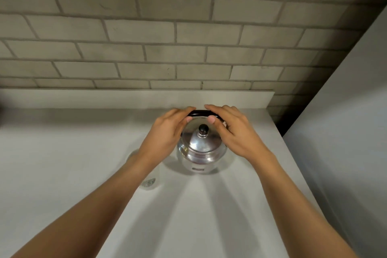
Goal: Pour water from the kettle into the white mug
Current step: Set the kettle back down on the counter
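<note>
A shiny steel kettle (202, 151) with a black knob on its lid stands on the white counter near the back wall. Its black handle (201, 112) arches over the lid. My left hand (167, 130) wraps the handle's left end, fingers over the top and thumb underneath. My right hand (234, 130) holds the right end the same way. The white mug (150, 184) stands just left of the kettle, mostly hidden beneath my left forearm; only part of its rim and side shows.
The white counter (62, 163) runs left and toward me, with a low raised ledge (125, 98) along the back. A grey brick wall (167, 37) rises behind. A plain white panel (345, 132) bounds the counter on the right.
</note>
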Tool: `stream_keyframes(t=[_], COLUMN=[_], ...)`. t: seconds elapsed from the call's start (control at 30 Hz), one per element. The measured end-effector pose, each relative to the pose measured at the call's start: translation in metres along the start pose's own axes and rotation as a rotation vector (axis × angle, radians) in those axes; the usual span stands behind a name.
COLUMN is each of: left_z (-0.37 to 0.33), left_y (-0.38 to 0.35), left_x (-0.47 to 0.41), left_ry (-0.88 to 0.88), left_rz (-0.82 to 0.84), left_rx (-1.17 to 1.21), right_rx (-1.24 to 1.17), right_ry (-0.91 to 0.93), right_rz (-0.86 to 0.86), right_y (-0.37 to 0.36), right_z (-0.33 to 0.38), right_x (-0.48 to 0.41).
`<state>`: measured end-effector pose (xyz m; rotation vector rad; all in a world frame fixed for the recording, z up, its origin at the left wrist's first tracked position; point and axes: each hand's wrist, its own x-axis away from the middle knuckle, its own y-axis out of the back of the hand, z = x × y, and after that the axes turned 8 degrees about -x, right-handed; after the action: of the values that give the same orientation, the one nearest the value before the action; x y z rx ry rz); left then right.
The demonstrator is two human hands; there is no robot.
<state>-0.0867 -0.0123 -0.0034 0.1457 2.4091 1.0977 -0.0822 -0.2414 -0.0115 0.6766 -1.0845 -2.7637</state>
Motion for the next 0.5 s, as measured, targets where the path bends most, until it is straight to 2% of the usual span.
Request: stream_keyframes(t=[0.2,0.27,0.33,0.5], left_z=[0.044,0.061,0.104,0.118], left_y=[-0.01,-0.018,-0.042,-0.051], left_x=[-0.049,-0.063,-0.11,-0.123], left_ry=[0.025,0.055,0.154,0.199], left_rz=[-0.049,-0.042,-0.004,0.018], left_rx=[-0.109,-0.115,-0.082,-0.059], right_rx=[0.11,0.082,-0.003,-0.034], right_ry=[-0.12,-0.147,-0.227,-0.228], right_rz=[0.069,0.131,0.187,0.211], right_y=[-0.005,-0.011,-0.032,-0.04], right_z=[-0.034,-0.043,-0.082,-0.092], right_x=[-0.041,-0.057,-0.109,-0.124])
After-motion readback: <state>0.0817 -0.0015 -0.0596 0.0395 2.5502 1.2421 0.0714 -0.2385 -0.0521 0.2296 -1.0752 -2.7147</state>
